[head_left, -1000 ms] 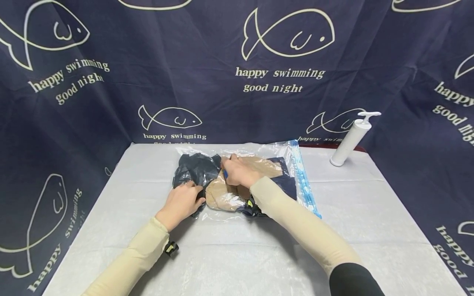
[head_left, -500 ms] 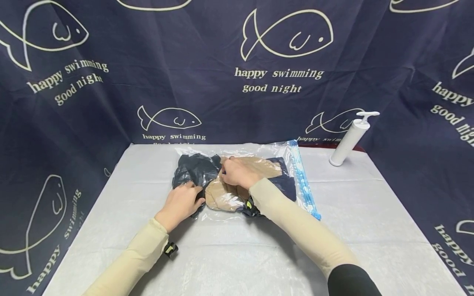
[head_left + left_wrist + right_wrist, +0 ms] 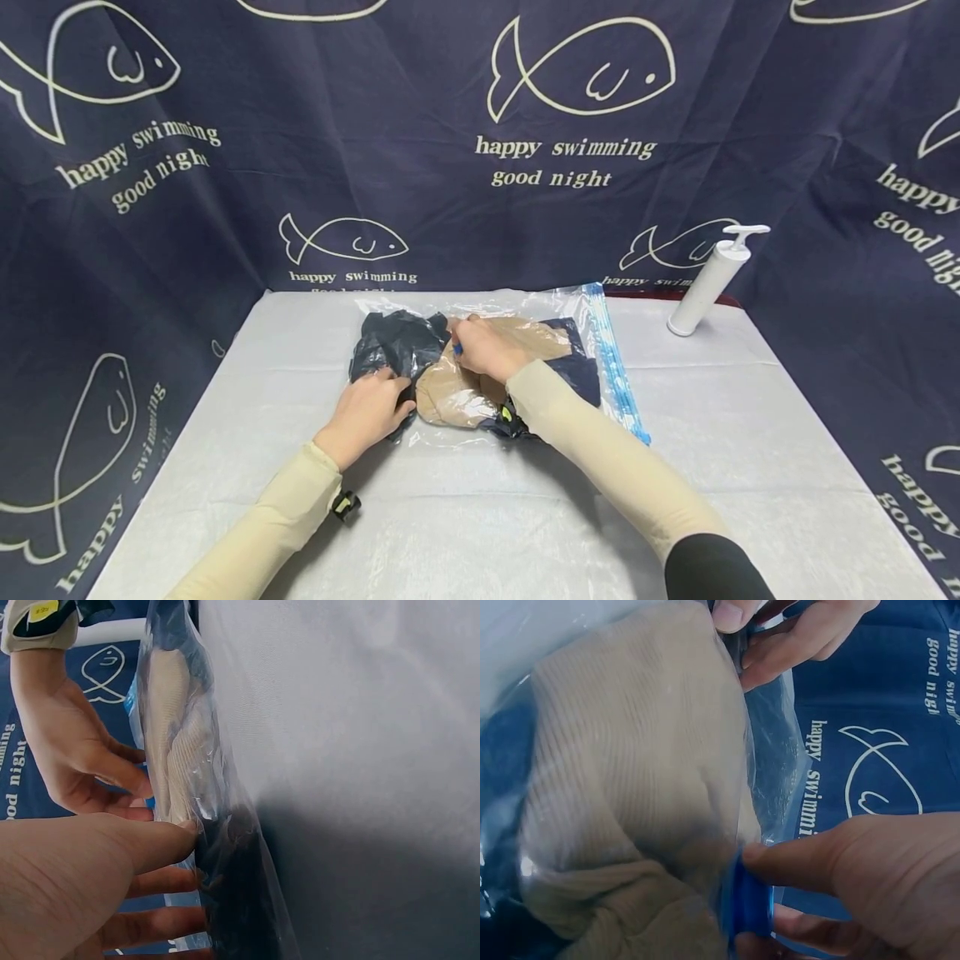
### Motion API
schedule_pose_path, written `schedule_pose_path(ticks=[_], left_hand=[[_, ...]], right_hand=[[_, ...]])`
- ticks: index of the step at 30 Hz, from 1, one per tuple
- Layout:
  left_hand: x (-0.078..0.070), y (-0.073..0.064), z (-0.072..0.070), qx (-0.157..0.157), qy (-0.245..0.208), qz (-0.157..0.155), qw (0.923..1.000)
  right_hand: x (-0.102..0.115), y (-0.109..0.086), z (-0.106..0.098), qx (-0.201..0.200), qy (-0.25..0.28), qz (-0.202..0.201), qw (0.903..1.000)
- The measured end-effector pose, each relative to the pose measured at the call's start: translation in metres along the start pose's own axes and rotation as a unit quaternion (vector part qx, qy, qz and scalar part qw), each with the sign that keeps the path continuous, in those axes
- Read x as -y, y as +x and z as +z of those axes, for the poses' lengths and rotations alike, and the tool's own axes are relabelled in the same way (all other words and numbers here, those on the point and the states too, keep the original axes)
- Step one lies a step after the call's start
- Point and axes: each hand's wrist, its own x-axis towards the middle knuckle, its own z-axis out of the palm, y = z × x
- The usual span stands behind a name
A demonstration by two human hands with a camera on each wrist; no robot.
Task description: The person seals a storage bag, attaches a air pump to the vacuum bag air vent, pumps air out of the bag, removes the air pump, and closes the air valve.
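The left hand [image 3: 367, 412] is lying left of centre in the head view, its fingers loosely extended and touching the dark cloth [image 3: 393, 337] through clear plastic; in the left wrist view its thumb is pressing on the plastic's edge. The right hand [image 3: 483, 350], near the centre of the head view, is pinching a small blue cap [image 3: 750, 900] between thumb and fingers, low in the right wrist view.

Both hands are working on a clear plastic bag [image 3: 517, 302], which is lying flat across the middle of the head view. Inside it, the dark cloth is filling the left end, a ribbed tan cloth [image 3: 446, 396] is lying in the middle, and a navy cloth [image 3: 577, 379] is showing at the right. A blue zip strip [image 3: 618, 367] is running down the bag's right edge.

Cream sleeves [image 3: 600, 450] are covering the forearms. Farther out, a white hand pump [image 3: 701, 292] is standing at the right of the frame on the pale tablecloth [image 3: 450, 533]. A navy curtain [image 3: 420, 100] with fish drawings and lettering is hanging behind.
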Motion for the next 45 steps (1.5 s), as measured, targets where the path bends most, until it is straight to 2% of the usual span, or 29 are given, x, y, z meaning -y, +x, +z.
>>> schedule_pose_path(ticks=[4,10,20,28,35,38,45], left_hand=[[-0.001,0.002,-0.001,0.001,-0.004,0.002,1.0000],[0.004,0.000,-0.005,0.035,-0.021,-0.008,0.9991],[0.005,-0.010,-0.006,0.023,-0.050,-0.032,0.9980],[0.005,-0.012,-0.005,0.016,-0.055,-0.023,0.9981],[0.004,-0.011,-0.003,0.013,-0.043,-0.016,0.9988],[0.004,-0.011,-0.002,0.011,-0.041,-0.010,0.9990],[0.008,-0.011,0.000,-0.008,-0.045,-0.002,0.9989]], right_hand=[[-0.003,0.000,-0.001,-0.002,0.007,-0.002,1.0000],[-0.005,-0.002,-0.006,0.001,0.035,-0.015,0.9993],[-0.005,-0.003,-0.010,-0.010,0.041,-0.049,0.9979],[-0.015,-0.011,-0.019,-0.034,0.038,-0.056,0.9971],[-0.059,-0.043,-0.033,-0.061,0.019,-0.044,0.9970],[-0.088,-0.063,-0.040,-0.069,0.027,-0.033,0.9967],[-0.172,-0.123,-0.054,-0.071,0.035,0.043,0.9959]])
